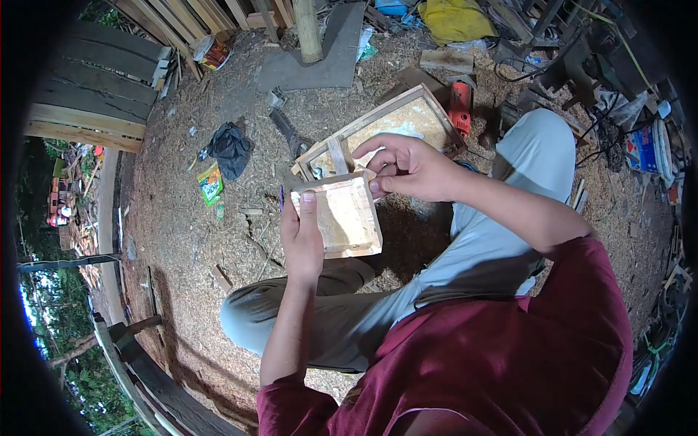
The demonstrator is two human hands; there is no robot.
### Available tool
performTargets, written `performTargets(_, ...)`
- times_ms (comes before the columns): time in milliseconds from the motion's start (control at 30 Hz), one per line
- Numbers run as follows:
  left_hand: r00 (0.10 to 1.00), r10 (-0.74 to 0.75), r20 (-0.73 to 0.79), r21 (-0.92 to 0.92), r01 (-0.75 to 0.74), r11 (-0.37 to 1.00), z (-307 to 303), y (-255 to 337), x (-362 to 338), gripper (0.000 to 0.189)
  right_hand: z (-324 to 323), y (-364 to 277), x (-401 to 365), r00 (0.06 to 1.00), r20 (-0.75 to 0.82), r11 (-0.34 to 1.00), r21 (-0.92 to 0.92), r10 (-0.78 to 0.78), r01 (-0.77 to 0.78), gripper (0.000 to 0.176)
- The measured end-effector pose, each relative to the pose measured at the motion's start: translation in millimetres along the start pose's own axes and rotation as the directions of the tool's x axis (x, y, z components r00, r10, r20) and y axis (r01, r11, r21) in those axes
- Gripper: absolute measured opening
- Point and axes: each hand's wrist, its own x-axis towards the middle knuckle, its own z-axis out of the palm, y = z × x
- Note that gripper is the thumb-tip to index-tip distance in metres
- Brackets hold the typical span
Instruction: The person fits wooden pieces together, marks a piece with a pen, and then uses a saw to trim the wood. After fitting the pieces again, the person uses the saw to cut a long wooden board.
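Above the knees, clear of the sawdust ground (182, 240), held up and tilted: small wooden box (345, 218), open face toward the camera. Cupped along its left side, left hand (302, 236), thumb pressed flat on the upper left corner. Pinching the top right corner between thumb and fingertips, right hand (411, 171), remaining fingers loosely curled above.

Biggest risk, by judgement: dropping the box. Supported only along one side and at one corner, so likely to twist out of the left hand under a hard pull or push from the right-hand pinch, then land on the trousers (509, 167) or the ground. Next: racking or splitting at the pinched corner under sideways force, given walls that look thin. Smaller: a splinter in a fingertip from raw edges; no telling about protruding fasteners. Smallest: losing any small dropped piece in the sawdust.

Containers, large to small. Largest, big wooden tray (392, 120), flat on the ground just beyond the hands, one cross slat near its left end; inside, only a pale floor with what looks like dust and a white patch, partly hidden by the right hand. Next, white bucket (654, 149) at the far right of the ground, contents not visible. Then the box in hand: nothing inside, bare pale boards. Last, green packet (211, 182) on the ground to the left, just beside a black bag (231, 149); contents of both hidden.
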Motion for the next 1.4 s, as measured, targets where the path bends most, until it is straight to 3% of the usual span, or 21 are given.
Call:
performTargets(200, 0.998, 0.053, -0.045, 0.114, -0.047, 0.992, 0, -2, 1, 0.045, -1, 2, 0, 1.000, -0.030, 1.000, -0.017, 0.003, -0.003, 0.023)
performTargets(400, 0.998, 0.033, -0.057, 0.037, -0.031, 0.999, 0, -6, 2, 0.043, 0, 8, -1, 0.997, -0.067, 0.999, 0.015, -0.038, 0.040, 0.017)
performTargets(800, 0.996, 0.071, -0.052, 0.065, -0.067, 0.996, 1, -15, 2, 0.036, 2, 7, -4, 0.989, -0.117, 0.986, -0.155, -0.087, 0.069, 0.016)
performTargets(1000, 0.997, 0.052, -0.059, 0.022, -0.051, 0.998, 1, -18, 2, 0.038, 4, 5, -4, 0.988, -0.128, 0.986, -0.153, -0.083, 0.063, 0.015)
performTargets(1100, 0.995, 0.062, -0.074, 0.028, -0.060, 0.998, 4, -15, 0, 0.039, 6, -1, -4, 0.987, -0.119, 0.964, -0.254, -0.107, 0.074, 0.015)
performTargets(1400, 0.991, 0.106, -0.078, 0.100, -0.098, 0.990, 9, -10, -3, 0.038, 12, -19, -8, 0.985, -0.164, 0.960, -0.265, 0.050, -0.093, 0.022)
